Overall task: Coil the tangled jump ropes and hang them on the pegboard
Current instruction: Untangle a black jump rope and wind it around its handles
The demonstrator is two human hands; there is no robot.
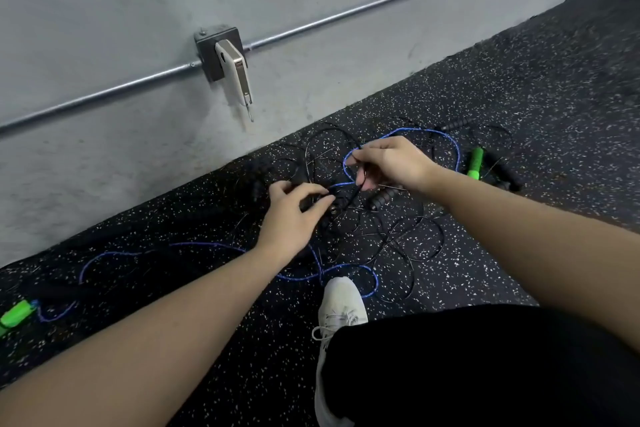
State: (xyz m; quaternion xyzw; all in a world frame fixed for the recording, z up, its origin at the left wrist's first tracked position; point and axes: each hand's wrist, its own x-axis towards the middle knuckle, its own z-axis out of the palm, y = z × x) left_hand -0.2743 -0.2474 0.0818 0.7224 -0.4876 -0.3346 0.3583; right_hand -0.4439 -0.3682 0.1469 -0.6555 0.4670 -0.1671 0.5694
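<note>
While both hands work the knot, task is still at the first stage: untangling, nothing coiled, nothing hung. Left hand [291, 215] has fingers curled, pinching thin black rope strands at the centre of the tangle; right hand [388, 163] pinches the blue rope [346, 163] where it loops up off the floor, fingers curled round it, maybe a black strand too, can't tell. Blue rope runs from a green handle [15, 314] at far left, across the speckled rubber floor [519, 87], through the knot, round to a second green handle [475, 163] at right. Black ropes [398, 246] lie in loose overlapping loops over and under the blue one; black foam handles sit near the knot [379, 201] and beside the right green handle. How many black ropes there are I can't count from this view. Pegboard not in view, only a grey wall [104, 28] with conduit pipe [104, 94] and an outlet box [218, 52] with a white device plugged in. Person is crouched, white shoe [341, 305] just beside the lower blue loop. Judgement: early, well under a quarter done. Left to do: separate blue from black, free each rope, coil each, carry to pegboard, hang.
</note>
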